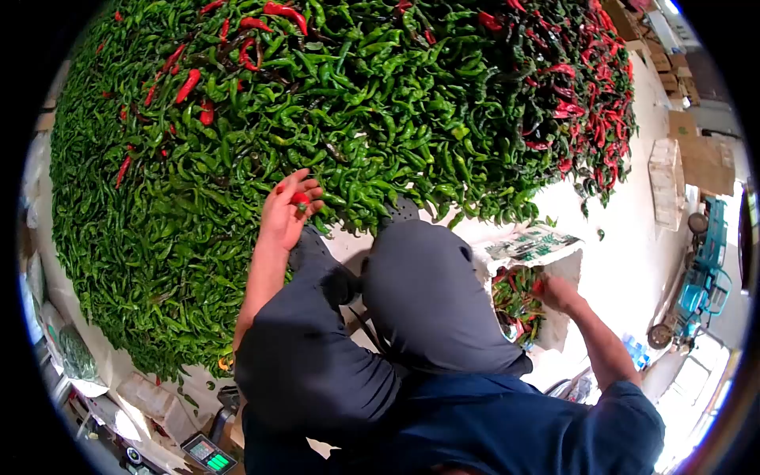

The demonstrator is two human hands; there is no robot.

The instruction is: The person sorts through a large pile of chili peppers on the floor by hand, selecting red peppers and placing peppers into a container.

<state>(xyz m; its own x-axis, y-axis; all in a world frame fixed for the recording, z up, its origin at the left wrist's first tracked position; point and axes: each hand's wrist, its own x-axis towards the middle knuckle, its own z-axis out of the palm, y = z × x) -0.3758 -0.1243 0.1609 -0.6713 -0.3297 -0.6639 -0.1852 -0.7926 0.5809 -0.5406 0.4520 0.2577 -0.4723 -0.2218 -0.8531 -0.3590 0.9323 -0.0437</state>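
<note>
Pale floor [633,190] is half buried under the pepper heap [372,103]. At its near edge, a red pepper [300,199] is held in the left hand [283,220], fingers loosely curled and parted; through that slack, it could be dropped. By the right hand [560,293], the box [573,267] could be knocked, peppers spilled; its fingertips are obscured, their closure unclear.

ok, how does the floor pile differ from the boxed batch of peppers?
Floor pile spreads wide across the floor; boxed batch is far smaller, inside the box. Floor pile is mostly green, reds densest at picture right; boxed batch shows red and green close together. Both mix red and green.
</note>
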